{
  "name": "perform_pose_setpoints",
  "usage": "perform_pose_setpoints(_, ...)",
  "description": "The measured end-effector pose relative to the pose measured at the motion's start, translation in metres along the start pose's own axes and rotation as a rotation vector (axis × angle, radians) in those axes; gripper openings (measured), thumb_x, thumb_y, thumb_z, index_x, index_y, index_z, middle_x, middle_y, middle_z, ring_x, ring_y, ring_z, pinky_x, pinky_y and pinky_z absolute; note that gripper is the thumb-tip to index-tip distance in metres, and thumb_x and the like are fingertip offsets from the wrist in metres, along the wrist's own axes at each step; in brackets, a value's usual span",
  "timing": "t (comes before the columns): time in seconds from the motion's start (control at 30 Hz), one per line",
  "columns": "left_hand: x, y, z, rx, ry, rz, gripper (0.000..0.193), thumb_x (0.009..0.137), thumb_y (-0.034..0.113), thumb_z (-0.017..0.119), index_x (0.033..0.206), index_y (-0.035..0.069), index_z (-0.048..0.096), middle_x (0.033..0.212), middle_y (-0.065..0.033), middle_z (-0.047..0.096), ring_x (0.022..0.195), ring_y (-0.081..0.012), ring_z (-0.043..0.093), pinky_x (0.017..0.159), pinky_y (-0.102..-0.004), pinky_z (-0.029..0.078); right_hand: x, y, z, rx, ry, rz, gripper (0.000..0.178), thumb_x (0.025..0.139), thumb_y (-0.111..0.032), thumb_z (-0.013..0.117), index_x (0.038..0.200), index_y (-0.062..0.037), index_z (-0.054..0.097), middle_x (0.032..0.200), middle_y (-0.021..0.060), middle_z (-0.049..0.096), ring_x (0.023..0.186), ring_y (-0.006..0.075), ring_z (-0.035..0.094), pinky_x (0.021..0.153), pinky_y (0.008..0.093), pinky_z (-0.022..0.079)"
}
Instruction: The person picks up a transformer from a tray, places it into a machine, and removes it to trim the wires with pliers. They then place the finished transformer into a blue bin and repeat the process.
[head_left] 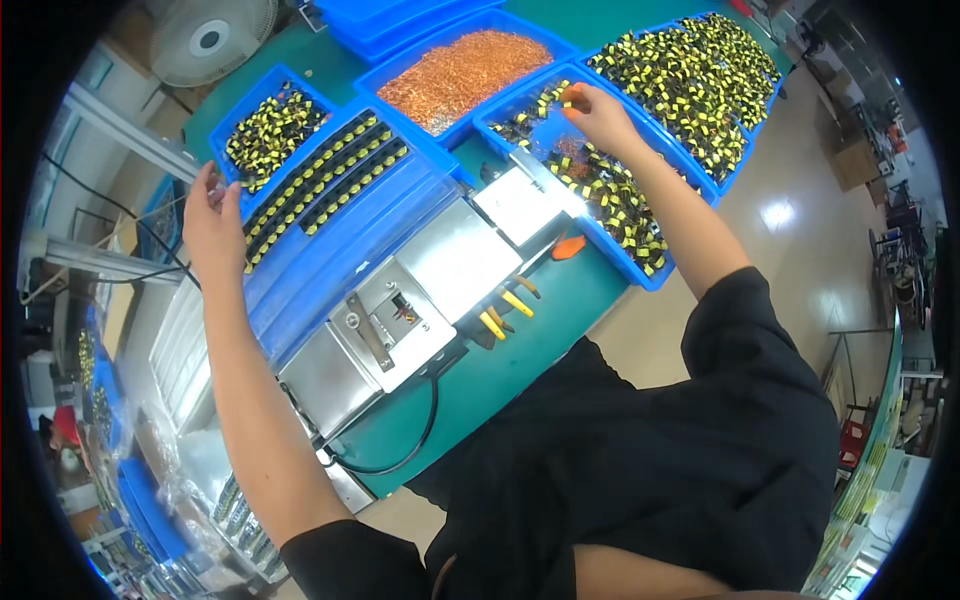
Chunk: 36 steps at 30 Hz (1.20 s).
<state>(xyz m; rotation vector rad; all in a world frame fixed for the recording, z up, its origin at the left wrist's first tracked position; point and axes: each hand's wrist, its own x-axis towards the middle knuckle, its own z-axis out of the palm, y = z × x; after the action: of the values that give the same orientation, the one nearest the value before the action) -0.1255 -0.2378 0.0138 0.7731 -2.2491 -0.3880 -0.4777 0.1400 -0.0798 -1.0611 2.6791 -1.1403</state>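
My right hand (600, 118) is over a blue bin (628, 262) of small yellow-and-black parts (625, 205). Its fingertips, orange at the ends, are drawn together; whatever may be between them is too small to make out. On the left, my left hand (214, 225) has its thumb and fingers apart and holds nothing visible. It is beside the left edge of a blue tray (340, 245), where similar parts stand in black strips (318, 185). Between my arms sits a metal bench machine (455, 262) with a small opening in its top plate (400, 310).
Beyond the tray are a smaller blue bin (288, 80) of yellow-and-black parts and a bin of copper-coloured pieces (465, 75). A wide bin (690, 85) stands far right. Yellow-handled tools (505, 312) and a black cable (425, 435) are at the machine's near side.
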Motion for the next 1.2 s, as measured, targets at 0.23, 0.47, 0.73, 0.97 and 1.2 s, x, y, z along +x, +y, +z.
perform_pose_setpoints(0.23,-0.023,-0.013,-0.013,0.087,-0.063,0.084,0.042,0.092,0.016,0.062,0.133,0.008,0.057,0.129,-0.0156,0.060,0.114,-0.0293,0.061,0.095,-0.0406,0.049,-0.050,-0.057,-0.034,0.325,-0.033,0.085,0.025,0.090,-0.012,0.067,0.113,-0.0025,0.065,0.111,0.0061,0.067,0.104,0.0157,0.063,0.091,0.0293,0.049)
perform_pose_setpoints(0.47,0.004,-0.081,-0.034,0.399,-0.150,0.171,0.031,0.090,0.019,0.063,0.118,0.004,0.064,0.117,-0.0173,0.064,0.104,-0.0315,0.063,0.089,-0.0395,0.050,-0.089,-0.083,-0.027,0.648,-0.033,0.017,0.022,0.088,-0.004,0.068,0.110,-0.0034,0.065,0.098,0.0015,0.064,0.088,0.0083,0.060,0.079,0.0228,0.049)
perform_pose_setpoints(0.73,0.104,-0.117,0.042,0.417,-0.508,0.031,0.019,0.080,0.015,0.066,0.094,0.004,0.073,0.094,-0.0208,0.069,0.093,-0.0375,0.066,0.085,-0.0465,0.052,-0.096,-0.079,-0.026,0.524,-0.037,0.083,0.028,0.082,0.006,0.064,0.110,-0.0007,0.063,0.113,0.0049,0.058,0.104,0.0118,0.056,0.086,0.0250,0.046)
perform_pose_setpoints(0.97,0.121,-0.129,0.083,0.738,-0.739,0.194,0.018,0.078,0.017,0.068,0.092,0.008,0.074,0.098,-0.0170,0.068,0.096,-0.0354,0.065,0.084,-0.0477,0.052,-0.084,-0.060,-0.015,0.553,0.024,0.055,0.028,0.079,0.007,0.061,0.107,0.0014,0.061,0.115,0.0120,0.059,0.110,0.0217,0.055,0.097,0.0338,0.041)
perform_pose_setpoints(1.2,0.106,-0.143,0.093,0.675,-0.646,0.203,0.014,0.079,0.013,0.066,0.086,0.005,0.074,0.093,-0.0187,0.065,0.099,-0.0349,0.064,0.083,-0.0474,0.053,-0.075,-0.045,-0.002,0.507,0.039,-0.023,0.028,0.083,0.005,0.063,0.110,0.0010,0.061,0.119,0.0107,0.058,0.108,0.0174,0.056,0.085,0.0286,0.048)
